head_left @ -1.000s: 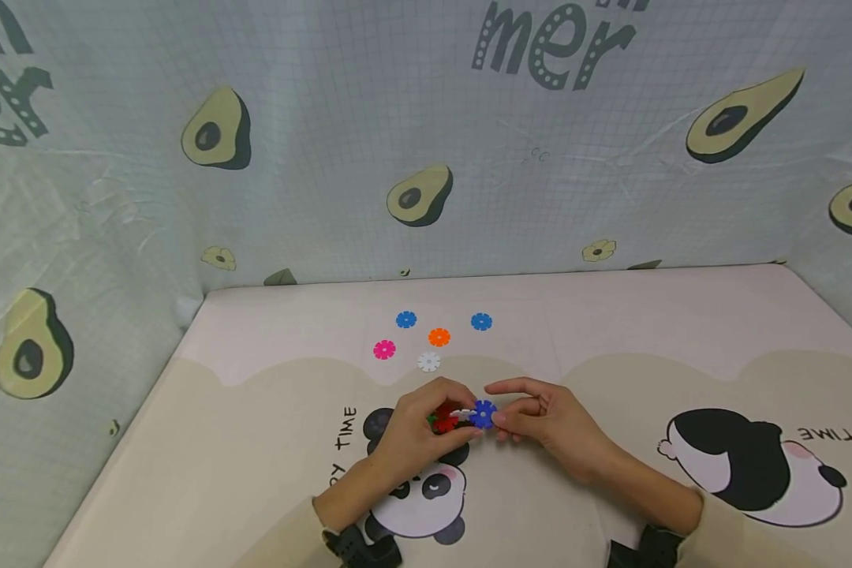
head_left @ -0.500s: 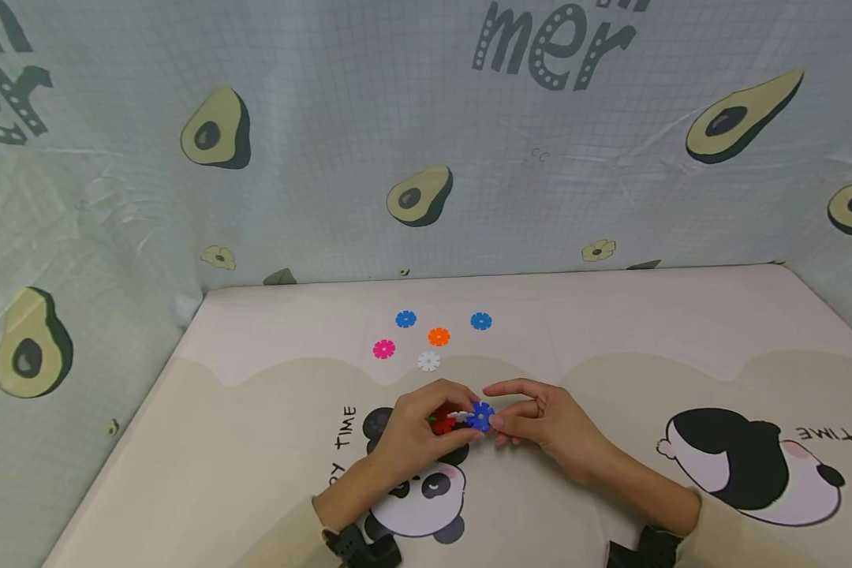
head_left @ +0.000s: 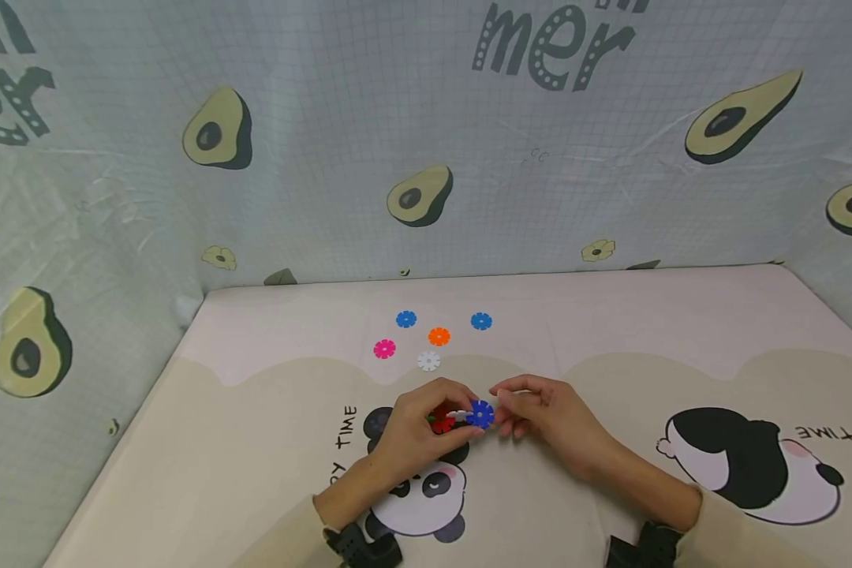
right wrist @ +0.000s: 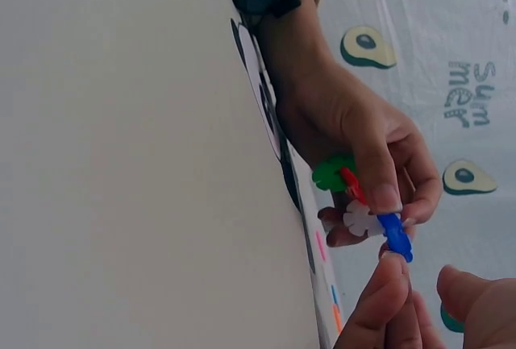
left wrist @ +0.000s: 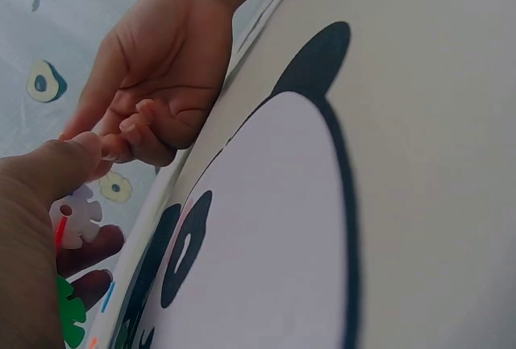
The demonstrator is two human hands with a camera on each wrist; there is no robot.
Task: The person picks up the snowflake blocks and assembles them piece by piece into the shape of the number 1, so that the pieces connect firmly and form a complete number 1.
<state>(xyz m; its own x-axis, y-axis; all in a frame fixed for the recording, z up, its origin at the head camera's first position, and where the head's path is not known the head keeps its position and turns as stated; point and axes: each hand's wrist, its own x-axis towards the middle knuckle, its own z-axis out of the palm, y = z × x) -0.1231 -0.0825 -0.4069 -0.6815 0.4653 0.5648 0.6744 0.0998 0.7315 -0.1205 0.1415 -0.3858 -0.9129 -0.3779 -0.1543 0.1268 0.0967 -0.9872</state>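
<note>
My left hand (head_left: 415, 426) pinches a small joined chain of notched plastic snowflake discs above the table. At its right end a dark blue disc (head_left: 480, 414) stands between the left thumb and fingers. A white disc (right wrist: 360, 220) links it to a red disc (head_left: 442, 420), and a green disc (right wrist: 330, 173) sits at the other end, mostly hidden by the hand in the head view. Just right of the blue disc is my right hand (head_left: 554, 414). In the right wrist view its thumb stands apart, while the fingertips (right wrist: 393, 264) touch or nearly touch the blue disc's edge.
Loose discs lie flat beyond the hands: light blue ones (head_left: 406, 319) (head_left: 481, 321), an orange disc (head_left: 439, 337), a pink disc (head_left: 384, 349) and a loose white disc (head_left: 429, 361). A printed cloth (head_left: 255, 457) covers the table. An avocado-patterned curtain (head_left: 312, 158) rises behind.
The right thumb has come off the blue disc and the right hand has drawn slightly away from it. The left hand keeps its hold; the loose discs stay put.
</note>
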